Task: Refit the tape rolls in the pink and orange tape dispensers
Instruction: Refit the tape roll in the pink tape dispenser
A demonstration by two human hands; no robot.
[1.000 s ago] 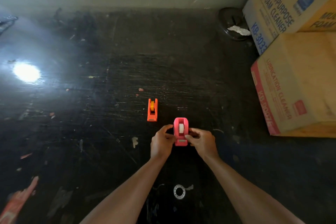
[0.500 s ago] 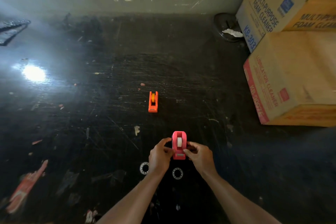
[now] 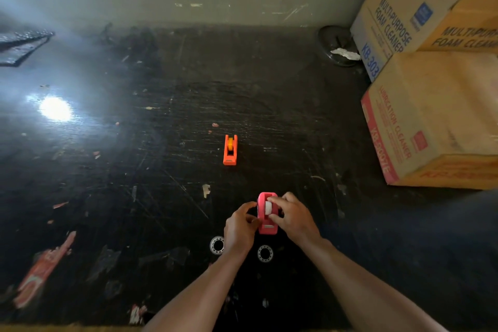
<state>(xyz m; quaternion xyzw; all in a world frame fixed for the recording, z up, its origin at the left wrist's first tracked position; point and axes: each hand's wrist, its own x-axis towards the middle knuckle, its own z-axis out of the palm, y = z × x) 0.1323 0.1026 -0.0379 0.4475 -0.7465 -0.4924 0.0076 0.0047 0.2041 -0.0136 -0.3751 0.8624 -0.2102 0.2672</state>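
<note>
From my remote seat on the head camera, I see both bare hands closed around the pink tape dispenser [image 3: 266, 224] on the scuffed black tabletop [image 3: 161, 197], low and just right of centre in the view. The dispenser stands with its long axis running toward and away from me, its rounded hood at the far end and its flat toothed end pointing back toward the person. The right hand [image 3: 292, 217] wraps over its right side, thumb and forefinger pinched on the white tape roll [image 3: 268, 207] seated in the hood. The left hand [image 3: 240, 226] curls against the left side, fingertips touching the pink wall; I cannot tell how firmly it grips. Just nearer than the hands lie two small ring-shaped tape cores [image 3: 265, 253], one partly hidden behind the left wrist. Well beyond, toward the wall, the orange tape dispenser [image 3: 230, 150] sits alone on the table, lined up the same way, its yellow roll at the far end and its cutter end toward me. Stacked cardboard cartons [image 3: 431, 121] of cleaner fill the right edge, and a glare spot [image 3: 55, 108] shines on the left.
</note>
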